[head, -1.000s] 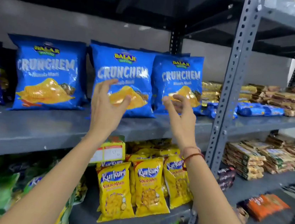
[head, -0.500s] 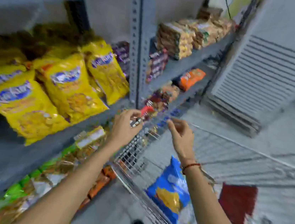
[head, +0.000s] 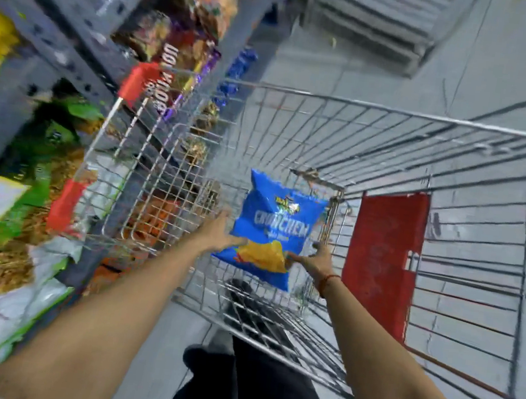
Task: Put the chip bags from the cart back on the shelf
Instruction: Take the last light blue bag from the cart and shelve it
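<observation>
- As your two hands close in on the blue chip bag (head: 276, 230) inside the wire cart (head: 398, 113), you are at the pick-up step; this bag is not yet on the shelf (head: 43, 36).
- Your left hand (head: 218, 232) is spread open, its fingertips touching the bag's left edge low down.
- Your right hand (head: 315, 259) is open too, its thumb reaching onto the bag's lower right corner; you cannot tell from the blur whether either hand has truly pinched the foil.
- The bag sits between your palms, tilted, its top pointing away from you, in the cart.
- Next, you need to press in from both sides gently, since a puffed bag likely slips or crushes, lift it clear of the cart's rim, and swing to your left, where the shelf stands beside your left arm.
</observation>
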